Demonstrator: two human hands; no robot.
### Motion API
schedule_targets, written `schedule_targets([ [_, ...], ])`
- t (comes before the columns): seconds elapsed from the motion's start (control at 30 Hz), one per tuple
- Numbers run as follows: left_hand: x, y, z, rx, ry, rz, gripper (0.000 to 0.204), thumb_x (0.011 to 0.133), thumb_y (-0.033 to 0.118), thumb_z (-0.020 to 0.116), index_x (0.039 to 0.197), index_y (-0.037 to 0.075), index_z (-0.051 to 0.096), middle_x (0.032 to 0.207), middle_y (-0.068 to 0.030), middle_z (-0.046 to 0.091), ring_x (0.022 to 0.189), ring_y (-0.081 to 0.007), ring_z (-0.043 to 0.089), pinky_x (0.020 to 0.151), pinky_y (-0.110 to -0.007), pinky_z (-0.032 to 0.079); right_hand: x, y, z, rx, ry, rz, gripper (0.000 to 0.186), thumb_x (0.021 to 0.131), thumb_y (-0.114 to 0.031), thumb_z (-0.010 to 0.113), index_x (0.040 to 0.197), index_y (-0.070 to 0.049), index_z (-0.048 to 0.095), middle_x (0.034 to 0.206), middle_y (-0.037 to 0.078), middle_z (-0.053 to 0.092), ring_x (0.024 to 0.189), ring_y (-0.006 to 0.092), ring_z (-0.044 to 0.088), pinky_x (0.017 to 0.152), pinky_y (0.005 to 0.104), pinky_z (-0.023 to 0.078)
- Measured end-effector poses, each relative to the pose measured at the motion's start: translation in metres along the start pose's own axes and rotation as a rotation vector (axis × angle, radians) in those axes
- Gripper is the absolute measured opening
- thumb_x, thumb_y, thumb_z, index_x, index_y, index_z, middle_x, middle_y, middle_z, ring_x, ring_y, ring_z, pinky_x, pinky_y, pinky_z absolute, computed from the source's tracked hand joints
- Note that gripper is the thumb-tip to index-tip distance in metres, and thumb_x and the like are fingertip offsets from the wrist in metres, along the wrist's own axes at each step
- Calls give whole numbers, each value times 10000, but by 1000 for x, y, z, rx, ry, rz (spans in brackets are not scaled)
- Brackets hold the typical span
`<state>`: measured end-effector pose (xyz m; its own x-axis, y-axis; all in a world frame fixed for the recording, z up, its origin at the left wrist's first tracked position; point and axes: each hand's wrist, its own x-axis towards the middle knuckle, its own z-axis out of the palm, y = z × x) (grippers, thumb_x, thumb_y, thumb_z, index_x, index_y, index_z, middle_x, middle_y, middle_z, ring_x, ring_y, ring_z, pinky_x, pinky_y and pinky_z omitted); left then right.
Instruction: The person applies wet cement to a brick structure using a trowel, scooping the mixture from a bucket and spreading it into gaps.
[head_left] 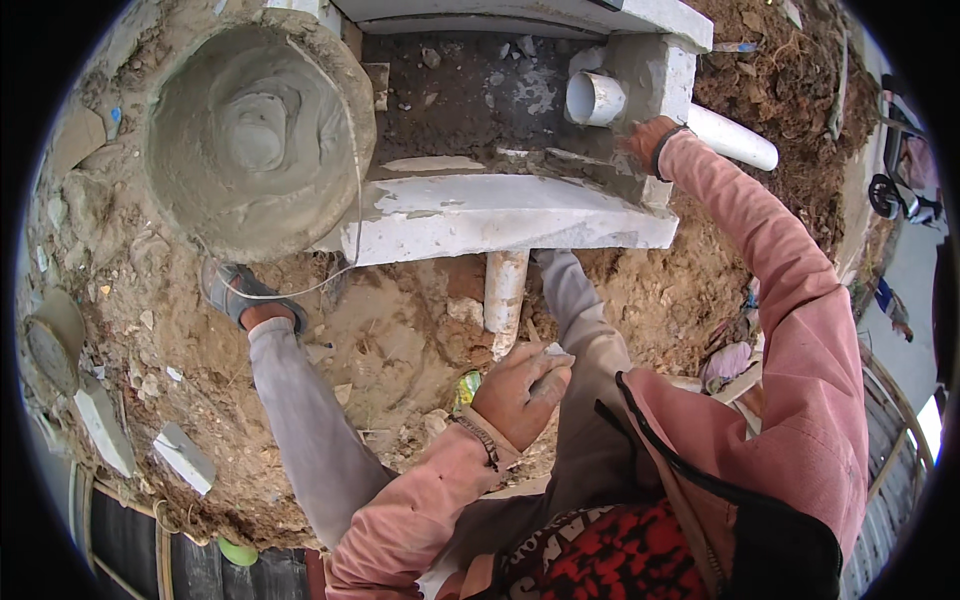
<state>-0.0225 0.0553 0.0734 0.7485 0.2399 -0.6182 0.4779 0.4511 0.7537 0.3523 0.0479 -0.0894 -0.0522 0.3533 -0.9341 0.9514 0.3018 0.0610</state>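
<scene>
Left hand [520,392]: fingers curled around a grey lump, resting on the knee.
Right hand [645,140]: pressed against wet mortar beside the white pipe [594,98]; its fingers are hidden.
Mortar pan [258,135]: full, well left.

— Where am I working here?

— Outdoors, on a building site, down in the dirt. I'm crouched on bare, dug-up earth [400,340] strewn with rubble and broken block pieces [183,457].

— What makes it a site and not a garden?

— The round pan of wet grey mortar [255,130] beside me, the low box of white concrete blocks [500,215] set into the ground, and white plastic drain pipes [595,98] running through its walls. Another pipe [505,295] sticks out of the soil below. A fence [890,440] edges the plot on my right.
</scene>
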Motion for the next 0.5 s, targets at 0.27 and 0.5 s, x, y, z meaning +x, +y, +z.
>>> schedule_targets([
  [0.27,4,1,-1,-19,6,-50,294,895,220,552,1048,-16,638,969,-163,596,918,-309,591,806,-357,465,39,-40,46,-17,-78,-107,409,835,-211,533,1243,-205,557,1204,146,580,1022,303,625,824,428,508],
  [0.5,-1,-1,1,20,3,-29,268,900,188,555,1061,-4,653,947,-140,614,899,-253,594,824,-314,454,21,-12,-21,-62,-236,-27,409,733,-179,654,1140,-148,614,1066,87,655,993,286,639,815,407,517],
])
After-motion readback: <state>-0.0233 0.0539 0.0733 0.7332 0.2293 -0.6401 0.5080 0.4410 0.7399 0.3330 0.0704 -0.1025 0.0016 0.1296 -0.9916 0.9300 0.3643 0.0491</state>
